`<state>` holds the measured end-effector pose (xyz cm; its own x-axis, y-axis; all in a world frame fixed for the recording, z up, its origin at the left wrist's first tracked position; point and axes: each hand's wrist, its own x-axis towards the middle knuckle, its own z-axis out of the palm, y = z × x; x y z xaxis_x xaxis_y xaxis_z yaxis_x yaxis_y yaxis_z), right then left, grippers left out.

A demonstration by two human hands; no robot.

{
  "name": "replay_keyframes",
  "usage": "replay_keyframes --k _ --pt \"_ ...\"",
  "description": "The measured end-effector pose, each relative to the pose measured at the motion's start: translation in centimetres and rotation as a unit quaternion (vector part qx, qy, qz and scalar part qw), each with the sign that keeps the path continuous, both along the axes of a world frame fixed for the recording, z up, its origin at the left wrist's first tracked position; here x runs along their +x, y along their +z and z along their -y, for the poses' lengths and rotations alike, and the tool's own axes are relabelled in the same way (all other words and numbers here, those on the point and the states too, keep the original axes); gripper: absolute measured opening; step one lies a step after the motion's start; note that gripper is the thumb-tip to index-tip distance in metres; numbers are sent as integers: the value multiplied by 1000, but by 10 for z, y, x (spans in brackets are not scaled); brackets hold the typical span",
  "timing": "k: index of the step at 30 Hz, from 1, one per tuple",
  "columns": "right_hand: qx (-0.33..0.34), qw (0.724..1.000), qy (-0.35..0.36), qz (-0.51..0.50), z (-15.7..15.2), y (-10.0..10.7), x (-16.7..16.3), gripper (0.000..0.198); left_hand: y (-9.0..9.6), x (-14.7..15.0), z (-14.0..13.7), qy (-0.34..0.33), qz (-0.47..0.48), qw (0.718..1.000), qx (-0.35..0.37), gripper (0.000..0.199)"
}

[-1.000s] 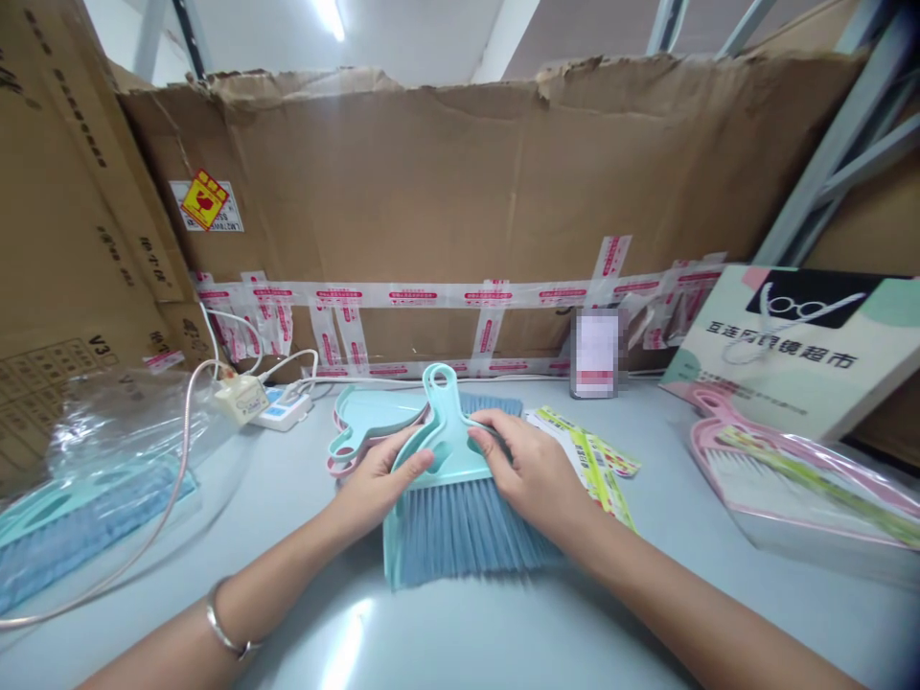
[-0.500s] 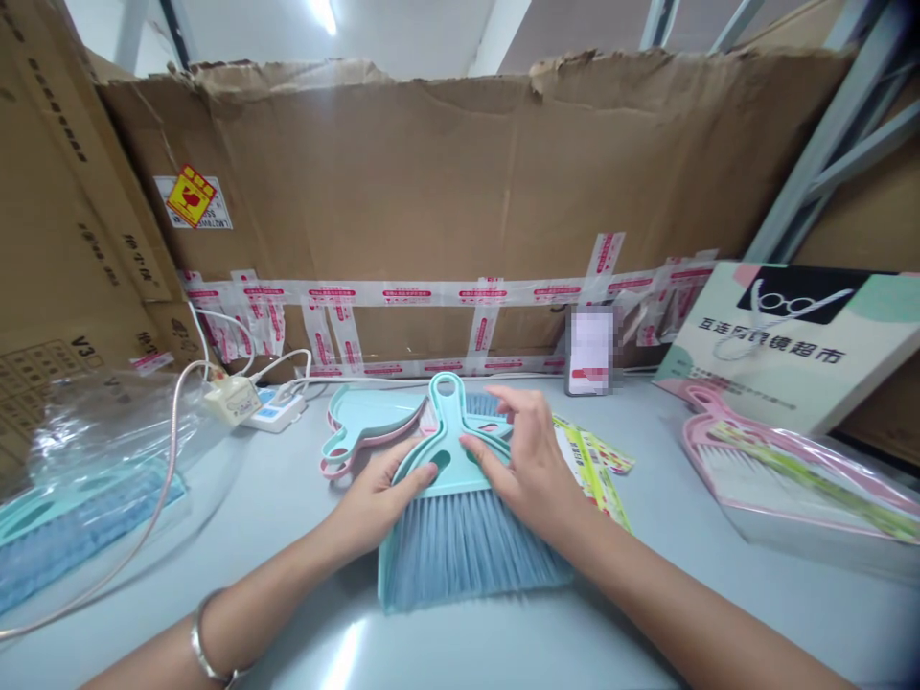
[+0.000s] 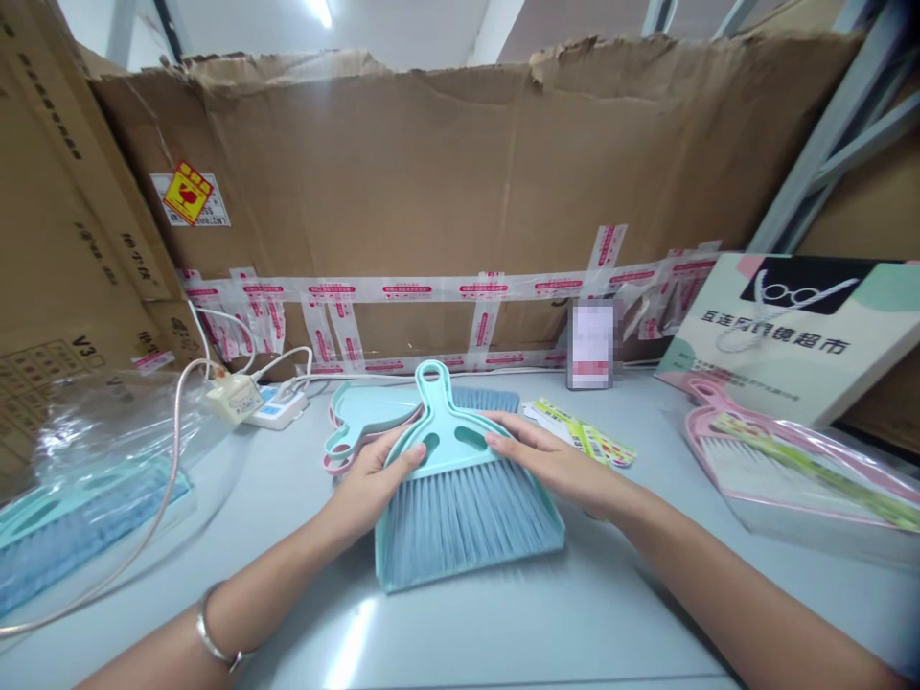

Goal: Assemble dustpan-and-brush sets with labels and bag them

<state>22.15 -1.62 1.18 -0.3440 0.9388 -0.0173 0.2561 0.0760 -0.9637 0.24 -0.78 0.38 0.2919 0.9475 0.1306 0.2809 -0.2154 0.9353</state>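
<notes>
A turquoise hand brush (image 3: 467, 517) with blue bristles lies nested in a matching turquoise dustpan (image 3: 381, 565), their ring handles lined up at the top. My left hand (image 3: 374, 479) grips the left side of the pair, thumb on top of the brush's shoulder. On the opposite side my right hand (image 3: 550, 455) clasps the edge, thumb near the oval hole and fingers behind. Just beyond them lie more dustpans (image 3: 378, 407), turquoise over pink, partly covered by the held pair. Blue bristles of another brush (image 3: 489, 399) show behind the handle.
Yellow-green printed cards (image 3: 589, 436) lie to the right. A bagged pink dustpan set (image 3: 776, 470) sits before a white box (image 3: 783, 335); a bagged turquoise set (image 3: 79, 508) is at left. A phone (image 3: 590, 345) leans against the cardboard (image 3: 431, 182). A power strip (image 3: 277, 407) and cable (image 3: 172, 450) are left.
My right hand has come down from over the handle to clasp the right edge. The brush now lies squarely within the dustpan, and the pair has shifted slightly left and away.
</notes>
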Motion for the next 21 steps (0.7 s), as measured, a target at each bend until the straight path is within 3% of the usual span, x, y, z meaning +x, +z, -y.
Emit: replay_keyframes --k 3,8,15,21 --pt "-20 997 -39 -61 -4 -16 -6 49 0 -3 -4 18 -1 1000 -11 44" --pt "7 995 -72 -72 -10 -31 -14 47 -2 -4 -5 17 3 999 -44 47" --pt "24 996 -75 -43 -9 -23 -11 43 -4 -2 -4 35 -12 999 -19 46" --pt "19 999 -41 28 -6 -13 -10 45 -4 7 -1 -28 -19 999 -14 40"
